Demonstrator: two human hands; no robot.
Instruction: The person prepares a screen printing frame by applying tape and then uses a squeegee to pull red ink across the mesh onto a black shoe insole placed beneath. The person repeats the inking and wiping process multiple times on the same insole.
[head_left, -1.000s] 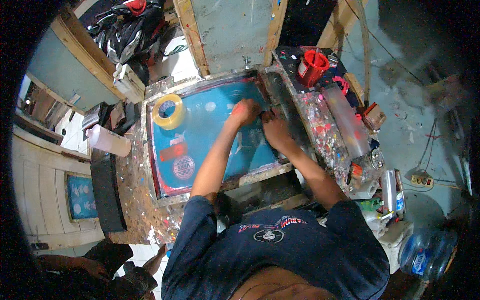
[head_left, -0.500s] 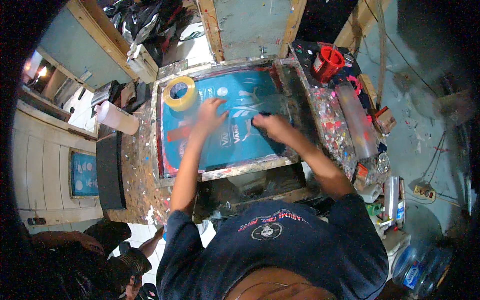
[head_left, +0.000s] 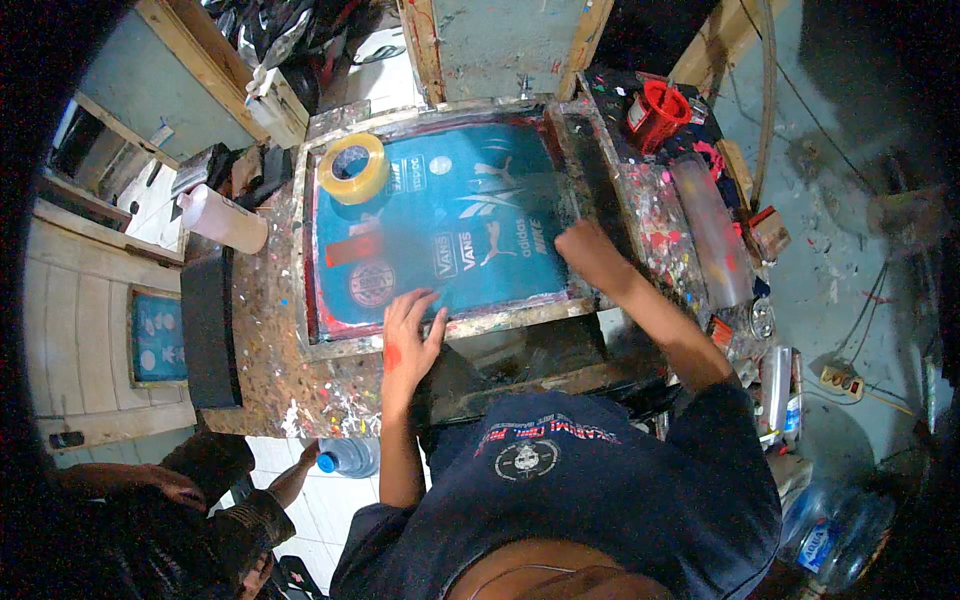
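A wood-framed silkscreen [head_left: 470, 324] with blue mesh and pale stencilled designs lies on a paint-spattered bench. My left hand [head_left: 410, 340], red-stained on the back, rests at its near edge, fingers apart and holding nothing. My right hand [head_left: 590, 250] is closed at the mesh's right side; anything in its fingers is hidden. A yellowish tape roll [head_left: 355, 190] lies on the mesh's upper left, and an orange-red strip [head_left: 350, 250] sits below it. A pale plastic bottle [head_left: 225, 220] lies near the screen's left side.
At the back right are a red bucket [head_left: 655, 115] and a long translucent strip [head_left: 715, 235]. A dark pad [head_left: 210, 330] borders the bench's left. A person [head_left: 200, 520] is at lower left beside a water jug [head_left: 355, 457]. Another jug [head_left: 840, 530] stands lower right.
My left hand has moved down and toward me from the mesh to the near edge, its fingers opened. My right hand moved right. More of the stencilled designs now shows.
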